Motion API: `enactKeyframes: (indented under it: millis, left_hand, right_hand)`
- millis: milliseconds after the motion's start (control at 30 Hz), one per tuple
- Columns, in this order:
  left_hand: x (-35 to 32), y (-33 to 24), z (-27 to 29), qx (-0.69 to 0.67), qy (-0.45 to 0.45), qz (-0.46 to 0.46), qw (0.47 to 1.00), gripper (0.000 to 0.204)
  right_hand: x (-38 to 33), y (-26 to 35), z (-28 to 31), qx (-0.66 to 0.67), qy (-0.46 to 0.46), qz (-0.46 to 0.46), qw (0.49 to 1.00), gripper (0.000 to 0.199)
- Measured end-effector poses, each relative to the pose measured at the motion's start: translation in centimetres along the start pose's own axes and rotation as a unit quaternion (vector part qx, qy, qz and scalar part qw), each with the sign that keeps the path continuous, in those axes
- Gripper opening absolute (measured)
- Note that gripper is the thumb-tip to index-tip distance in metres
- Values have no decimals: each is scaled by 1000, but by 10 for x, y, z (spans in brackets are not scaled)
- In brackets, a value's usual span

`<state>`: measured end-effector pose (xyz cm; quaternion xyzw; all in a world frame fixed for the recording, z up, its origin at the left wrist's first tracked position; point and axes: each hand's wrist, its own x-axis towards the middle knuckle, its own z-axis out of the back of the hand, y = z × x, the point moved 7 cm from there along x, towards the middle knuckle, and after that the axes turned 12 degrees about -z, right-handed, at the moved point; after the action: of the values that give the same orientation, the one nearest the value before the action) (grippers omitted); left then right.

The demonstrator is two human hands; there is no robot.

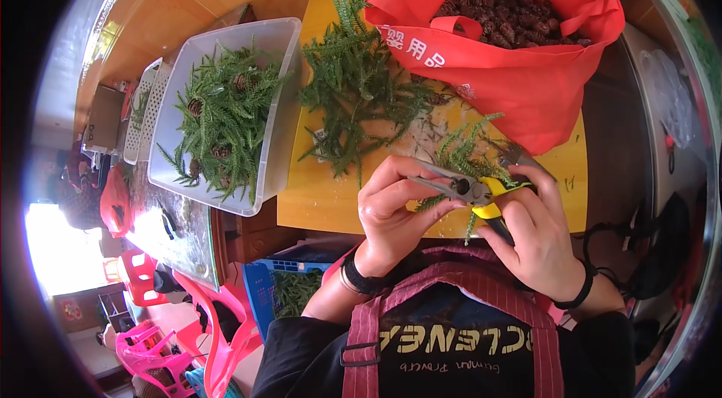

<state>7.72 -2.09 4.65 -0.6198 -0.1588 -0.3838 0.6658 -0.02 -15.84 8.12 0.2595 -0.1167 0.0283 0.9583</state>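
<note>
My right hand (pixel 535 229) is closed round the yellow-and-black handles of a pair of pliers (pixel 490 195). The grey metal jaws point left, toward my left hand (pixel 398 206), whose fingers and thumb are pinched together close by. A green artificial pine sprig (pixel 468 153) sticks out above and below the pliers, apparently held in my left fingers. At the jaws sits a small dark round piece (pixel 460 186), perhaps a pine cone; the jaws partly hide it. Below both hands lies a yellow board (pixel 308 206). A loose heap of green pine sprigs (pixel 353 89) rests on it.
A clear plastic bin (pixel 282 135) on the left holds green sprigs with small brown cones. Behind my hands stands a red fabric bag (pixel 526 89) full of brown pine cones (pixel 500 14). Lower left are a blue crate (pixel 259 293) with greenery and a pink plastic chair (pixel 218 338).
</note>
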Motion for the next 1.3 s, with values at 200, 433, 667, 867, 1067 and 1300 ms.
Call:
enactKeyframes:
  millis: [200, 433, 667, 867, 1067, 1300]
  left_hand:
    - [5, -6, 0, 35, 15, -45, 998, 25]
    - [5, -8, 0, 48, 18, -60, 997, 26]
    - [-6, 5, 2, 24, 4, 41, 999, 25]
    - [-24, 25, 5, -3, -8, 102, 995, 23]
    - [-30, 36, 12, -18, 11, 166, 986, 22]
    - [-8, 22, 30, -57, 39, 178, 982, 25]
  right_hand:
    - [0, 0, 1, -21, 4, 31, 999, 27]
    - [3, -8, -4, -16, 36, 21, 999, 32]
    - [1, -13, -17, 4, 51, 43, 998, 29]
    - [-4, -22, -39, 41, 87, -19, 995, 28]
    - [6, -49, -36, 207, 94, -150, 962, 21]
    - [8, -80, -31, 110, 74, -167, 977, 21]
